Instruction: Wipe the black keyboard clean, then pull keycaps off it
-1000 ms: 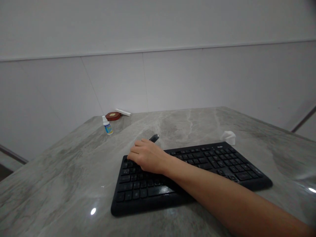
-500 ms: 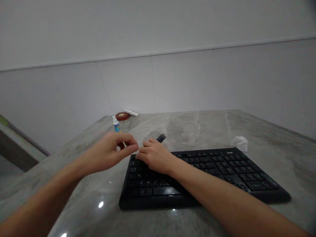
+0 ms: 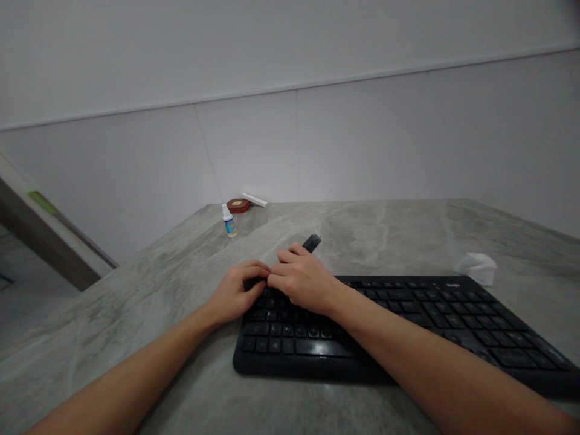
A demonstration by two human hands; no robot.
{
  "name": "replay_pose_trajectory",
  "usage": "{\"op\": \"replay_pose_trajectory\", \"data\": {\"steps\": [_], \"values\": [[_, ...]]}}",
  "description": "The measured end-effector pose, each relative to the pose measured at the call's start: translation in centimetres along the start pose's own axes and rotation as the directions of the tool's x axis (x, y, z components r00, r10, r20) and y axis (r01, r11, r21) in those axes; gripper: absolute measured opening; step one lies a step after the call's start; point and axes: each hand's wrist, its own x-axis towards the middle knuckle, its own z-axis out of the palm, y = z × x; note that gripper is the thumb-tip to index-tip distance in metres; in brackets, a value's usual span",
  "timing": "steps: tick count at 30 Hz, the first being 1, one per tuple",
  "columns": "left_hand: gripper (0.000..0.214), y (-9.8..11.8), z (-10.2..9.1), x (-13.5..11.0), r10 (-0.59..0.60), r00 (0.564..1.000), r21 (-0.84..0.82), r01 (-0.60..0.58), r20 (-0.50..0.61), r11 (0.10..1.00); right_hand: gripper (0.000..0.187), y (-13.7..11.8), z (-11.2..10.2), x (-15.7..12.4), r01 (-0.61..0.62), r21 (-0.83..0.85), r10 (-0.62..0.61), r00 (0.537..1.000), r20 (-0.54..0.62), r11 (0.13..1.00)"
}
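Note:
A black keyboard (image 3: pixel 326 348) lies on the grey marbled table. Over its upper left keys, my right hand (image 3: pixel 301 279) is closed around a slim black tool (image 3: pixel 312 243). One end of that tool sticks out beyond the knuckles, with a paler tip; the other end is hidden beneath the hand. My left hand (image 3: pixel 238 292) rests at the keyboard's upper left corner, its fingers bent together and meeting the right fingertips. Whatever the left fingers pinch, if anything, is hidden.
A small white spray bottle (image 3: pixel 229 222) with a blue label stands at the back left. Behind it are a reddish-brown case (image 3: pixel 238 206) and a white flat strip (image 3: pixel 255 200). Crumpled white tissue (image 3: pixel 478 267) sits behind the keyboard's right part. A wall borders the table's far edge.
My left hand has come down to the keyboard's corner and its fingertips now meet the right hand's. The right hand stays over the same keys. The view has shifted slightly left.

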Motion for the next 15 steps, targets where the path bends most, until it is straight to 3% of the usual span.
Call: {"op": "replay_pose_trajectory", "data": {"steps": [6,11,15], "values": [[0.019,-0.9,-0.1,-0.2,-0.022,1.000,-0.086,0.023,0.011,0.996,0.019,0.0,0.8,-0.1,-0.002,-0.009,0.001,0.995,-0.099,1.000],[0.016,-1.6,0.2,-0.1,-0.018,0.999,-0.114,0.015,-0.028,0.993,0.014,-0.1,1.3,-0.2,-0.024,0.025,0.027,0.995,-0.095,0.999],[0.014,-1.6,0.2,-0.3,-0.010,0.998,-0.100,0.004,-0.063,0.995,0.008,-0.3,0.9,-0.5,-0.152,0.084,0.158,0.985,-0.071,0.985]]}}
